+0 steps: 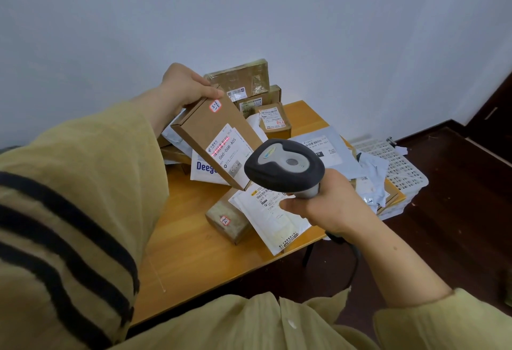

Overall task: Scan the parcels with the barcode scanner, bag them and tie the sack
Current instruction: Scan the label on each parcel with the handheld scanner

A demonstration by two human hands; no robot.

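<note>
My left hand grips the far end of a long flat cardboard parcel, held tilted above the table. Its white shipping label faces me, and a red scan line lies across the barcode. My right hand grips the handle of a grey and black barcode scanner, whose head points at that label from close by. More parcels lie below: a small brown box with a red-edged sticker, a white mailer and a white bag with blue lettering.
The orange wooden table carries stacked cardboard boxes at its far edge by the wall and a grey mailer on the right. A white plastic crate with bags stands right of the table on the dark floor.
</note>
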